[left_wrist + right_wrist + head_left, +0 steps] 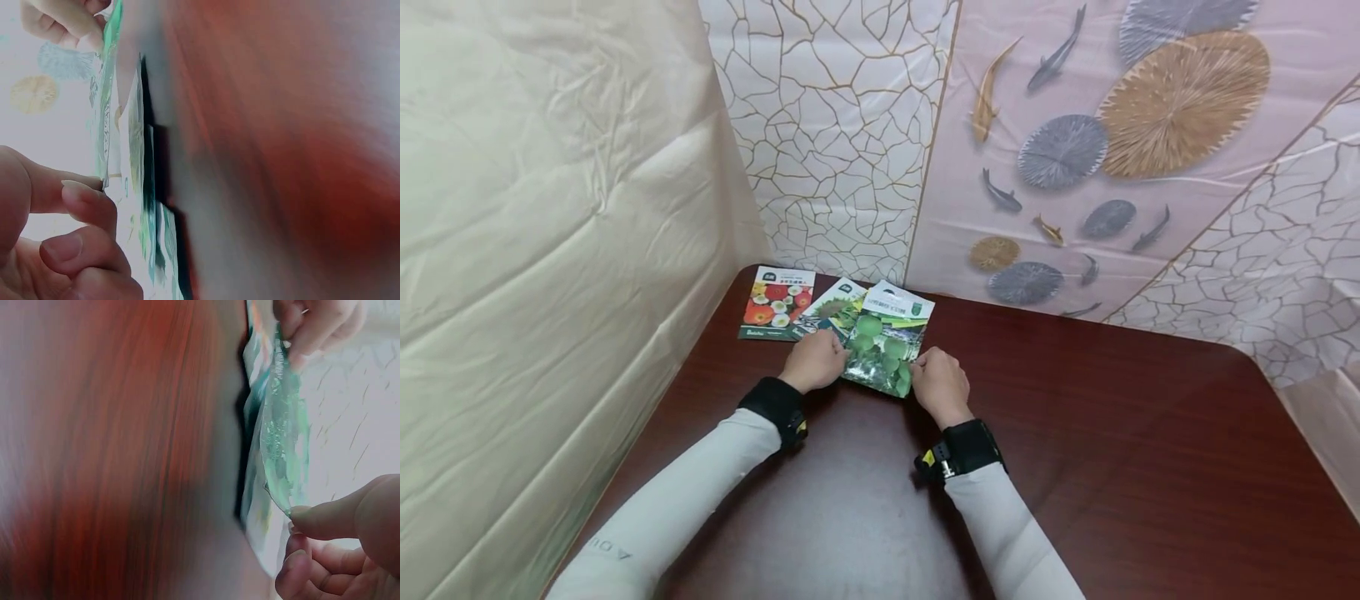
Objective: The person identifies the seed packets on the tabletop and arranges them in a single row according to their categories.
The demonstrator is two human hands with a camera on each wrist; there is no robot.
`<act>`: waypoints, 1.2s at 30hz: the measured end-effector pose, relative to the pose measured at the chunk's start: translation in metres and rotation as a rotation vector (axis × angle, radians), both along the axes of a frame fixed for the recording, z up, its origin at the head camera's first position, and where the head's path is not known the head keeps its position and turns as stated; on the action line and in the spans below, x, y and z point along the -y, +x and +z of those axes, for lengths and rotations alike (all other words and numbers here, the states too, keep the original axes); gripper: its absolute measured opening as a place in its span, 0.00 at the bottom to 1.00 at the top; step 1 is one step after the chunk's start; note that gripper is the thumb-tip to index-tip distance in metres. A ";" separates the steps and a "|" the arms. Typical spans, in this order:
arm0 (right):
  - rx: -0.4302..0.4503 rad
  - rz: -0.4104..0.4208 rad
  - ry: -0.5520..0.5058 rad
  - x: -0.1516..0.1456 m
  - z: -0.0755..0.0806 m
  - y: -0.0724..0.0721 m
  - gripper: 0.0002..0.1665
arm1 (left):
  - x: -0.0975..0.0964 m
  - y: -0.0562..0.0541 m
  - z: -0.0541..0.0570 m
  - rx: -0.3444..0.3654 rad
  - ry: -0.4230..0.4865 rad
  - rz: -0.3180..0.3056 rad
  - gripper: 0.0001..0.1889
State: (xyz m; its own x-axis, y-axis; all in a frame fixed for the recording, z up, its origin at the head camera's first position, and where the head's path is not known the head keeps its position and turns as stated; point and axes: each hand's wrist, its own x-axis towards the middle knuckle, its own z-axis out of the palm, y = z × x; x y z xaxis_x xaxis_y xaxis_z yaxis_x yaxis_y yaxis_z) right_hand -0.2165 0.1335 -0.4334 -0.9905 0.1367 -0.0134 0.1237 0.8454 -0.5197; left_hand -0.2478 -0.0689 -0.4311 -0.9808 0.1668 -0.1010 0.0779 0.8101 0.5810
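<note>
A green seed packet (883, 337) with round leaves pictured on it is held between both hands. My left hand (816, 360) pinches its left edge between thumb and finger, the other fingers curled. On the opposite edge, my right hand (942, 383) has the same thumb-and-finger pinch. Seen edge-on in the left wrist view, the held packet (105, 125) is raised above other packets (149, 187) lying on the table. The right wrist view shows its shiny surface bowed slightly between the hands (337, 550).
Left of the held packet lie a seed packet with red and white flowers (775, 304) and an overlapping packet with a spiky green-yellow plant (837, 302). They rest near the back left corner of the dark red-brown table (1112, 433). Patterned cloth (842, 125) hangs behind.
</note>
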 end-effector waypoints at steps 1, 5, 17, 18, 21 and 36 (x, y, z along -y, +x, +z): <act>-0.015 0.009 0.006 0.005 0.001 0.003 0.09 | 0.005 0.005 0.002 0.007 -0.004 0.015 0.24; -0.054 0.066 0.019 0.023 0.006 0.016 0.07 | 0.026 0.022 0.007 0.013 -0.037 0.062 0.16; -0.115 0.285 0.058 0.083 0.006 0.049 0.23 | 0.094 0.078 0.010 -0.025 -0.112 0.107 0.11; -0.109 0.302 0.065 0.087 0.005 0.053 0.24 | 0.099 0.083 0.010 -0.024 -0.122 0.110 0.11; -0.107 0.355 0.090 0.099 0.005 0.062 0.22 | 0.110 0.099 0.011 -0.024 -0.150 0.123 0.11; -0.099 0.452 0.169 0.123 -0.007 0.081 0.21 | 0.137 0.130 -0.001 -0.034 -0.179 0.140 0.11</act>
